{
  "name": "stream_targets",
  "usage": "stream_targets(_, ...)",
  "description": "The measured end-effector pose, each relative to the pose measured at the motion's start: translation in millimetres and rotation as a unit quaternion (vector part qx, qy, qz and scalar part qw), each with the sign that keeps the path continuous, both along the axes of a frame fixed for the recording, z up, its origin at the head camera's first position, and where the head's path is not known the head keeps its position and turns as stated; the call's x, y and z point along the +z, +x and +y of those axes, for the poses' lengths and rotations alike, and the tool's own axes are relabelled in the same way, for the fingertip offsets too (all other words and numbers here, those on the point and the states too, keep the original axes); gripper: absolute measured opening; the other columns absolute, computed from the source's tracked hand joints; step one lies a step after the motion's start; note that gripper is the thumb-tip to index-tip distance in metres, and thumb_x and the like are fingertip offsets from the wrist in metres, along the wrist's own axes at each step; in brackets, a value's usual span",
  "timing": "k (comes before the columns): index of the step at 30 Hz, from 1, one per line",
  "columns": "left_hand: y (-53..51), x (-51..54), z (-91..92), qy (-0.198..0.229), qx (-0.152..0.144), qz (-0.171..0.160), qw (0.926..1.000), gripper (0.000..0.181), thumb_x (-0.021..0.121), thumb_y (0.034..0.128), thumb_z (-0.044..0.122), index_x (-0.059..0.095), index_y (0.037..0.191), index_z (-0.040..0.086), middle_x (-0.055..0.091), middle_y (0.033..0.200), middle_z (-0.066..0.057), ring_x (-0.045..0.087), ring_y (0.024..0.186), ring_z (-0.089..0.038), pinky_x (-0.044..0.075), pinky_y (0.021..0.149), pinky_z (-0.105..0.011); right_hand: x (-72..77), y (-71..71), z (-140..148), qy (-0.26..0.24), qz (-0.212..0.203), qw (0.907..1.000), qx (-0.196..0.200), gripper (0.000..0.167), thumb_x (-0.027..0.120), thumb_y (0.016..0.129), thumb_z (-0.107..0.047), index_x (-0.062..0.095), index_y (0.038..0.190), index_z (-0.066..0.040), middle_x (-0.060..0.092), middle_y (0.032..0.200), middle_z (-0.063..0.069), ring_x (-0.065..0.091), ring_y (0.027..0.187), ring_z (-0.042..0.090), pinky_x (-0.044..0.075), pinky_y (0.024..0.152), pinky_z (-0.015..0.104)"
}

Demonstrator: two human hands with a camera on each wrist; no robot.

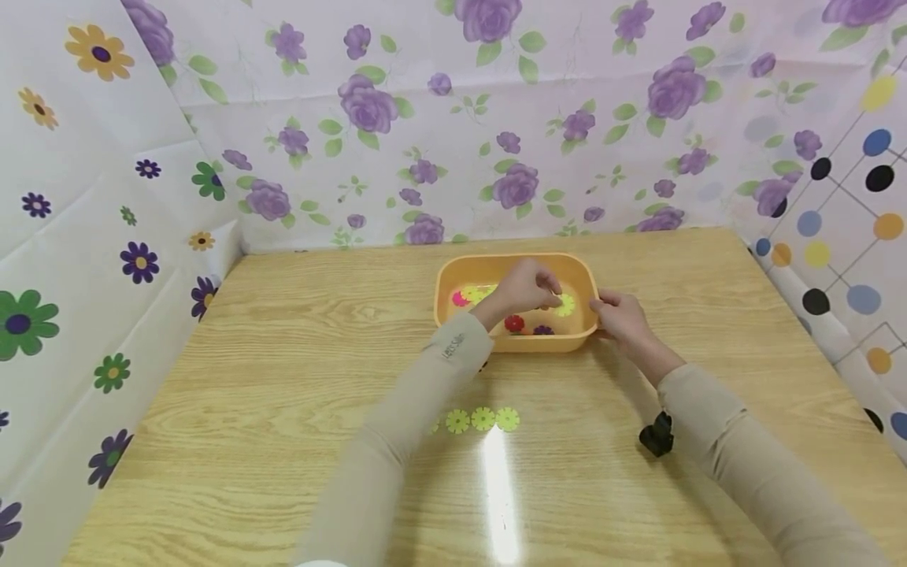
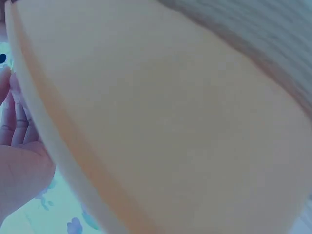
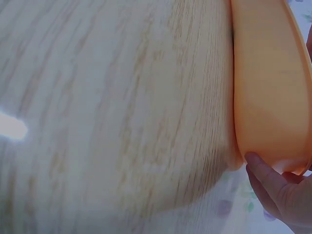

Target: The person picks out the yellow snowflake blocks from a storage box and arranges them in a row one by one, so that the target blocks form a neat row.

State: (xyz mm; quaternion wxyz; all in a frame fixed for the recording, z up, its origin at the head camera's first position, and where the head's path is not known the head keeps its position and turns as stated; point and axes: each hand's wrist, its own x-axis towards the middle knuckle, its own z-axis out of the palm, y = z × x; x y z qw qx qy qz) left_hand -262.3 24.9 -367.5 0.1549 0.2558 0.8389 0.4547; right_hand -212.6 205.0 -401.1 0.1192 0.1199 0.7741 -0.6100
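Observation:
An orange-yellow tray on the table holds small flower-shaped pieces, among them a red one, a pink one and a dark purple one. My left hand reaches over the tray and pinches a yellow-green flower piece at its fingertips. In the left wrist view, the tray wall hides the fingertips of the left hand. My right hand grips the tray's right end. The right wrist view has the right hand with its fingers against the tray's outside.
Several yellow-green flower pieces lie in a row on the wooden table in front of the tray, the row's left end partly behind the left sleeve. A small black object is beside the right forearm. Patterned cloths stand around the table.

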Motion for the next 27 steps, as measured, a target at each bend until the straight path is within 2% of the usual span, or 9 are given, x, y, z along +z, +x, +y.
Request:
stream_targets(3, 6.0, 0.7, -8.5, 0.018, -0.008, 0.004, 0.9998, 0.006, 0.070, 0.0779, 0.003, 0.067, 0.080, -0.001, 0.066, 0.070, -0.008, 0.064, 0.067, -0.027, 0.053, 0.064, -0.034, 0.4, -1.4, -1, -0.005, -0.003, 1.0000, -0.003, 0.049, 0.037, 0.099, -0.017, 0.024, 0.142, -0.001, 0.036, 0.137, 0.024, 0.047, 0.116, 0.034, 0.050, 0.081, 0.031)
stream_targets(6, 13.6, 0.3, -16.9, 0.037, -0.002, -0.005, 0.9993, 0.006, 0.070, 0.0784, 0.004, 0.067, 0.081, 0.000, 0.066, 0.072, -0.007, 0.063, 0.067, -0.026, 0.052, 0.066, -0.040, 0.4, -1.9, -1, -0.009, -0.003, 1.0000, -0.002, 0.048, 0.037, 0.099, -0.018, 0.024, 0.143, -0.001, 0.036, 0.138, 0.024, 0.046, 0.116, 0.034, 0.049, 0.083, 0.033)
stream_targets(10, 24.9, -0.5, -27.0, 0.062, 0.026, -0.045, 0.9968, 0.007, 0.070, 0.0787, 0.006, 0.067, 0.081, 0.001, 0.066, 0.075, -0.006, 0.063, 0.071, -0.029, 0.051, 0.067, -0.045, -0.1, -1.0, 0, -0.006, -0.003, 1.0000, 0.003, 0.048, 0.036, 0.099, -0.018, 0.024, 0.142, -0.001, 0.037, 0.136, 0.025, 0.047, 0.116, 0.034, 0.049, 0.082, 0.032)
stream_targets(13, 34.3, 1.8, -33.6, 0.074, 0.033, -0.084, 0.9931, 0.009, 0.070, 0.0789, 0.006, 0.067, 0.083, -0.001, 0.067, 0.076, -0.011, 0.063, 0.075, -0.035, 0.051, 0.067, -0.046, -0.7, 0.0, 0, -0.003, -0.001, 1.0000, 0.005, 0.048, 0.036, 0.099, -0.018, 0.025, 0.142, -0.001, 0.039, 0.134, 0.025, 0.047, 0.115, 0.034, 0.050, 0.080, 0.030)
stream_targets(16, 42.9, 4.1, -39.4, 0.068, 0.022, -0.110, 0.9913, 0.009, 0.069, 0.0797, 0.006, 0.067, 0.084, -0.001, 0.067, 0.075, -0.013, 0.063, 0.074, -0.034, 0.052, 0.065, -0.041, -0.9, 0.3, 1, 0.002, 0.002, 1.0000, 0.005, 0.048, 0.036, 0.099, -0.019, 0.026, 0.142, -0.001, 0.041, 0.133, 0.025, 0.048, 0.114, 0.034, 0.051, 0.078, 0.029)
stream_targets(19, 50.9, 3.7, -42.8, 0.058, 0.008, -0.134, 0.9893, 0.008, 0.069, 0.0798, 0.005, 0.068, 0.083, -0.002, 0.067, 0.073, -0.011, 0.063, 0.069, -0.028, 0.052, 0.060, -0.034, -0.9, 0.6, 1, 0.003, 0.003, 1.0000, 0.005, 0.048, 0.036, 0.099, -0.019, 0.026, 0.142, -0.001, 0.041, 0.133, 0.025, 0.048, 0.114, 0.034, 0.051, 0.078, 0.029)
stream_targets(22, 58.1, 1.1, -44.1, 0.056, -0.002, -0.163, 0.9850, 0.008, 0.069, 0.0788, 0.003, 0.068, 0.083, -0.004, 0.067, 0.072, -0.010, 0.064, 0.071, -0.030, 0.053, 0.064, -0.036, -0.6, 0.8, 1, 0.000, 0.004, 1.0000, 0.006, 0.048, 0.036, 0.099, -0.018, 0.025, 0.142, -0.001, 0.040, 0.133, 0.026, 0.048, 0.114, 0.035, 0.050, 0.079, 0.030)
stream_targets(25, 65.4, -1.5, -44.7, 0.046, -0.010, -0.179, 0.9827, 0.008, 0.070, 0.0780, 0.001, 0.068, 0.082, -0.005, 0.068, 0.072, -0.009, 0.064, 0.077, -0.037, 0.052, 0.070, -0.044, -0.1, 0.8, 0, -0.002, 0.002, 1.0000, 0.006, 0.048, 0.036, 0.099, -0.019, 0.024, 0.142, -0.001, 0.040, 0.134, 0.025, 0.048, 0.115, 0.034, 0.050, 0.080, 0.031)
stream_targets(27, 69.8, -4.0, -45.2, 0.036, -0.017, -0.185, 0.9819, 0.007, 0.070, 0.0778, 0.001, 0.068, 0.082, -0.005, 0.067, 0.072, -0.009, 0.064, 0.076, -0.036, 0.052, 0.070, -0.044, 0.4, 0.6, 0, -0.001, 0.001, 1.0000, 0.006, 0.048, 0.036, 0.099, -0.019, 0.025, 0.142, -0.001, 0.040, 0.134, 0.025, 0.048, 0.115, 0.034, 0.050, 0.080, 0.030)
